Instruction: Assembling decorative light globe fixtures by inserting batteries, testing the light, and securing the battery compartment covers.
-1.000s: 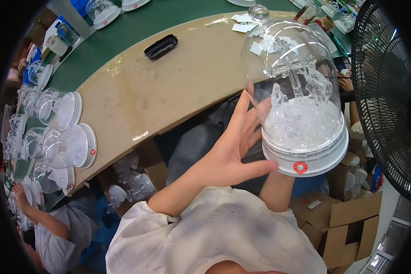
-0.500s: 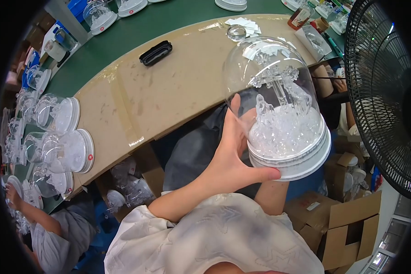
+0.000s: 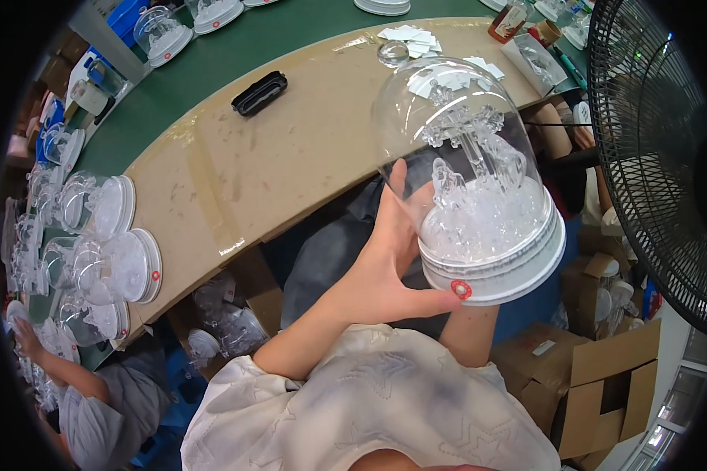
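Co-worker's hand point(image 3: 28, 342): I see it past the left end of the tan tabletop point(image 3: 306, 137).
Domed ornaments point(image 3: 139, 265): clustered along the tabletop's left end.
Black tray point(image 3: 259, 93): on the tabletop, left of its middle.
Left hand point(image 3: 377, 263): in front of the tabletop's near edge, grasping the figurine dome point(image 3: 487, 224) from its left, thumb at the white base, fingers up along the clear wall.
White cards point(image 3: 408, 38): scattered on the tabletop's far right part.
Right forearm point(image 3: 470, 336): in front of the tabletop; the base hides the right hand, so I cannot tell its grip.
Figurine dome: held up by the tabletop's near edge, toward its right end, knob tilted left, clear figures standing on white granules.
Open carton point(image 3: 609, 428): well below the tabletop's right end.
Black fan point(image 3: 660, 173): just right of the tabletop.
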A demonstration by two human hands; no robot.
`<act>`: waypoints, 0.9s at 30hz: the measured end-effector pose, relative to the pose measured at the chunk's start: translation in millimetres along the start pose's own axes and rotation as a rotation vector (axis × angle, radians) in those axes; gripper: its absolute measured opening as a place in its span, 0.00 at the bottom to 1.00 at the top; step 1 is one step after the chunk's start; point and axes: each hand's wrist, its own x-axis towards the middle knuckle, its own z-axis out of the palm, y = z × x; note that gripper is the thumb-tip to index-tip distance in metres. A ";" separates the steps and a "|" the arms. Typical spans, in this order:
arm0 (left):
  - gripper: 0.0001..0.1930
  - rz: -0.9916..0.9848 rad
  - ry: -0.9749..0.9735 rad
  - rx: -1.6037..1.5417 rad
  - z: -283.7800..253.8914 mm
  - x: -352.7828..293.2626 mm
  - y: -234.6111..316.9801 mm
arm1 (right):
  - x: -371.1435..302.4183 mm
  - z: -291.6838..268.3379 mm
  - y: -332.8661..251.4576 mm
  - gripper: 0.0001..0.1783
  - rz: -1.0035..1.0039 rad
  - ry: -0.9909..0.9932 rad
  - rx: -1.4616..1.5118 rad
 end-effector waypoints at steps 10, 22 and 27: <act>0.71 -0.026 -0.057 0.072 -5.0 5.2 4.1 | -10.2 -27.0 6.3 0.33 -0.018 0.096 0.623; 0.70 -0.040 -0.041 -0.081 -15.9 0.5 2.6 | 33.5 45.9 -11.6 0.30 -0.076 0.320 0.173; 0.56 -0.242 0.232 -0.200 -32.0 -4.9 0.5 | 32.3 79.4 -36.7 0.35 -0.034 -0.124 0.023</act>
